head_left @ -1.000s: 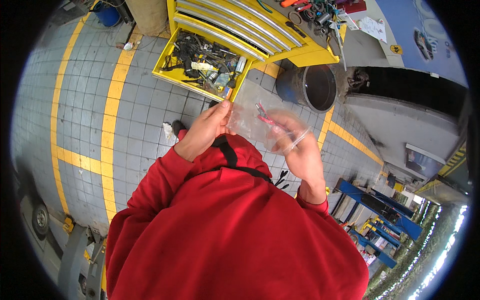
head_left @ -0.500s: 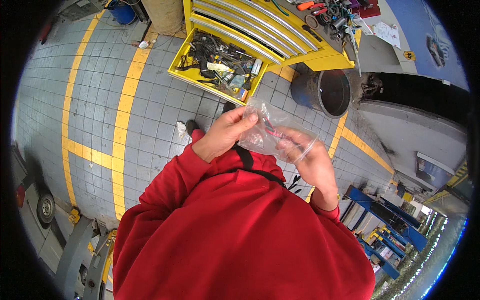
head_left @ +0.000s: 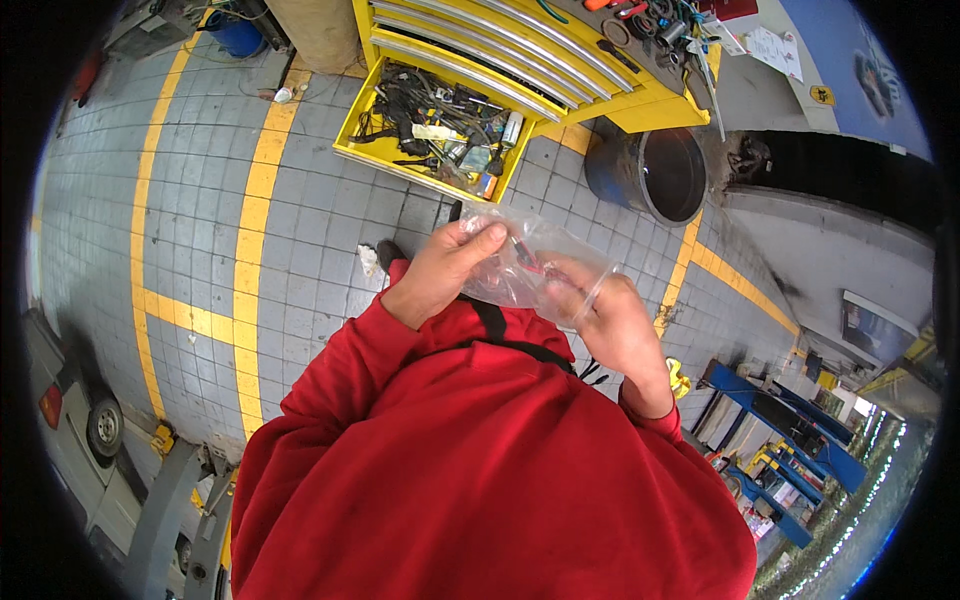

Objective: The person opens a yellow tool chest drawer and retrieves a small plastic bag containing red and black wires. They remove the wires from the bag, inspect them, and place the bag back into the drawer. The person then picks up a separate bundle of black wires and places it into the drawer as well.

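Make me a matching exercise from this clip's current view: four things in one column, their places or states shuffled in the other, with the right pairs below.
Column one
1. Left hand
2. Right hand
3. Open yellow drawer
4. Dark blue drum

Column two
A. Full of jumbled parts
B. Fingers seen through the plastic of the clear bag
C. On the tiled floor, to the right of another thing in column one that is yellow
D. Gripping the left end of the clear bag, thumb on top

Right pairs: 1-D, 2-B, 3-A, 4-C
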Demonstrator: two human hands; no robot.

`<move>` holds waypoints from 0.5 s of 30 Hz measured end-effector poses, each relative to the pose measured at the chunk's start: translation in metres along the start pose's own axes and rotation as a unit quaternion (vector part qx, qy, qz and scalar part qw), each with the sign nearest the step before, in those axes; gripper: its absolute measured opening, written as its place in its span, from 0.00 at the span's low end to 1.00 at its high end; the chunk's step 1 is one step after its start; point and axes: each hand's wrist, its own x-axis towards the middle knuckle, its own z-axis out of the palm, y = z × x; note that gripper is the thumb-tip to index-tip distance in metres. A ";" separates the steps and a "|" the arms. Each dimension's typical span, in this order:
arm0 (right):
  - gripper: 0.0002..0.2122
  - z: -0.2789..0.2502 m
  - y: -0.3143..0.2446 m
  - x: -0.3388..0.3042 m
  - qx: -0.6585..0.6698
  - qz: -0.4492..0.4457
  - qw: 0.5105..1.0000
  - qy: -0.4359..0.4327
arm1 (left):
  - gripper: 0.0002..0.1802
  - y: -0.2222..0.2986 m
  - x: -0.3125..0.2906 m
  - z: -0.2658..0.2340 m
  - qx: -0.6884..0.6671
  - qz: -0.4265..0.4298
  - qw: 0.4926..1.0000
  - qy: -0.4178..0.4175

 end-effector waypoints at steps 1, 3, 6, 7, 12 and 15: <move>0.15 -0.002 0.001 0.001 0.003 0.009 1.000 -0.002 | 0.15 0.000 0.001 -0.001 0.002 0.000 1.000 0.012; 0.15 -0.006 0.003 0.002 0.009 0.026 1.000 -0.001 | 0.15 -0.001 0.005 -0.002 0.009 0.002 1.000 0.025; 0.15 -0.011 0.003 0.004 0.025 0.053 0.998 0.007 | 0.17 -0.002 0.010 -0.004 0.014 0.019 0.999 0.028; 0.15 -0.013 0.002 0.004 0.034 0.065 0.997 0.011 | 0.17 -0.002 0.011 -0.005 0.015 0.024 0.999 0.040; 0.13 -0.028 -0.005 0.002 0.120 0.087 0.988 0.043 | 0.17 0.006 0.016 -0.017 -0.014 0.074 0.991 0.111; 0.12 -0.038 -0.005 -0.002 0.225 0.100 0.967 0.066 | 0.18 0.013 0.017 -0.030 -0.076 0.092 0.985 0.121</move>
